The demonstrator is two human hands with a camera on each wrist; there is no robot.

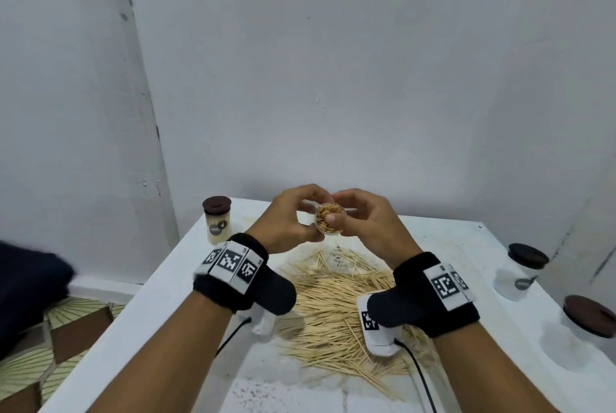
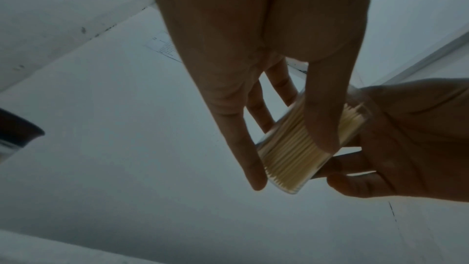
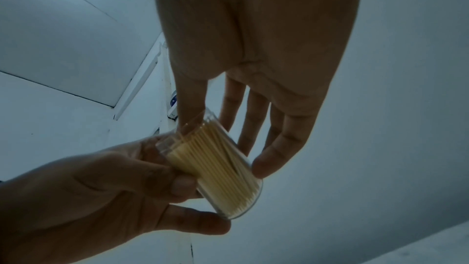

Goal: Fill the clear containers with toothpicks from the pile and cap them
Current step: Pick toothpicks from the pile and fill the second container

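We hold 1 clear container (image 1: 330, 220) up between both hands, above the pile (image 1: 336, 306) on the table (image 1: 466, 246). It lies tilted, its open mouth turned toward us, its long axis running away toward the wall, and it looks packed with toothpicks (image 3: 215, 168).

Our left hand (image 1: 293, 222) curls round its left side, thumb pressed on the wall. Our right hand (image 1: 363, 222) meets it from the right, thumb at the mouth against the toothpick tips, other fingers nearly straight behind the wall.

We judge it full, so capping comes next. No loose lid shows. 2 capped containers (image 1: 520, 271) stand at the right edge, nearer our right hand; a filled, capped one (image 1: 217, 224) stands far left. With the mouth tipped our way, toothpicks could slide out, so we should stand it upright first.
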